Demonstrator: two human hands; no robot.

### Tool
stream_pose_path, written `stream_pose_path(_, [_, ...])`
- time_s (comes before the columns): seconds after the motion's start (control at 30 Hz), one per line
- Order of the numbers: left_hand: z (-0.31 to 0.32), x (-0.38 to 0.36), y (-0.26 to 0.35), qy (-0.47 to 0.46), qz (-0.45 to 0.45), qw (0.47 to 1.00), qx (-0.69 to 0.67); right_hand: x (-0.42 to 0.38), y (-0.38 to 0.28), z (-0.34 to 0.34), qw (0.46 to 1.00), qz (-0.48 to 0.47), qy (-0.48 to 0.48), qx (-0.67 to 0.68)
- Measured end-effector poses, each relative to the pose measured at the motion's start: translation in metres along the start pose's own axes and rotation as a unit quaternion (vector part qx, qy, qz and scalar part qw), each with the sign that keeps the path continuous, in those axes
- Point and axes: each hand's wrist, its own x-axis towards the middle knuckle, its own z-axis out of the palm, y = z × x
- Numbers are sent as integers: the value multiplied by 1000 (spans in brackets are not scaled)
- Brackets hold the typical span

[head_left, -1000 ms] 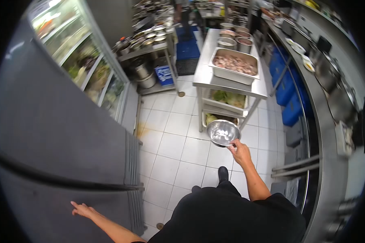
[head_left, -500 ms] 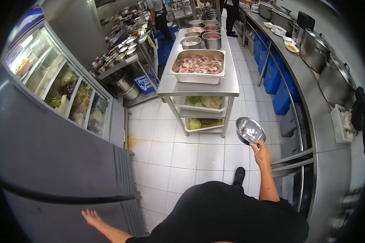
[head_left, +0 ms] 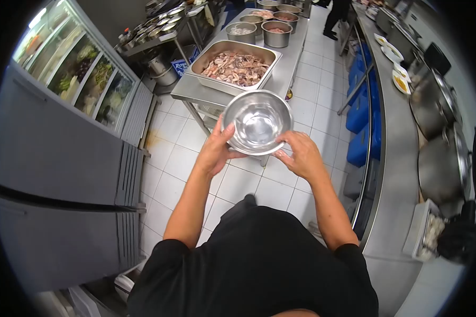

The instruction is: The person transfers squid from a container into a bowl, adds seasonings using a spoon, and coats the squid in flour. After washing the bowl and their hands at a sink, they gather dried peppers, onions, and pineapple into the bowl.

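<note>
A shiny metal bowl (head_left: 256, 127) is held out in front of me between both hands, its hollow turned up toward me with only glare visible inside. My left hand (head_left: 215, 147) grips its left side, thumb over the rim and fingers underneath. On the lower right rim my right hand (head_left: 301, 154) pinches the edge. Just beyond the bowl, a rectangular steel pan (head_left: 235, 66) full of raw, pinkish meat or seafood pieces stands on the near end of a steel table (head_left: 188, 91).
Several round metal pots (head_left: 276, 34) with ingredients stand farther along the table. A glass-door fridge (head_left: 74, 68) lines the left. Along the right wall, a counter (head_left: 375, 174) carries large stockpots (head_left: 443, 164) and plates (head_left: 401, 83) of food. Another person's dark-clothed legs (head_left: 335, 18) show in the aisle.
My left hand has come up from the lower left to take the bowl's left side. The bowl has moved left to the front of me, and I am closer to the table.
</note>
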Motion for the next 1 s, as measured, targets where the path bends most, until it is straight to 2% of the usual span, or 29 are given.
stream_pose_path(0.2, [-45,57,-5,131,15,982,-138,114,39,9,987,-122,-100,39])
stream_pose_path(0.27, [-64,82,-6,161,42,965,-201,151,58,5,983,-98,-136,80])
stream_pose_path(0.33, [-65,110,9,235,111,946,-194,189,88,1,981,-83,-140,107])
stream_pose_path(0.37, [-62,115,12,278,135,931,-192,202,108,-5,982,-79,-154,73])
stream_pose_path(0.43, [-68,135,23,304,179,917,-186,252,152,-19,982,-82,-170,3])
stream_pose_path(0.5, [-73,149,28,336,208,899,-190,303,186,-28,981,-4,-195,-11])
stream_pose_path(0.57, [-71,156,30,377,218,880,-191,356,227,-24,982,-98,-158,-32])
stream_pose_path(0.67, [-61,154,23,435,249,842,-201,444,266,1,972,-106,-191,-89])
stream_pose_path(0.7, [-56,152,19,463,255,822,-211,470,270,10,970,-117,-204,-64])
stream_pose_path(0.77, [-43,147,11,520,269,778,-229,520,273,35,946,-151,-246,-146])
stream_pose_path(0.87, [-21,139,-5,577,290,735,-205,579,289,84,894,-221,-339,-191])
stream_pose_path(0.97, [22,147,-23,657,310,661,-188,595,284,106,816,-230,-476,-235])
stream_pose_path(1.0, [29,159,-19,680,327,631,-181,606,317,142,801,-282,-456,-266])
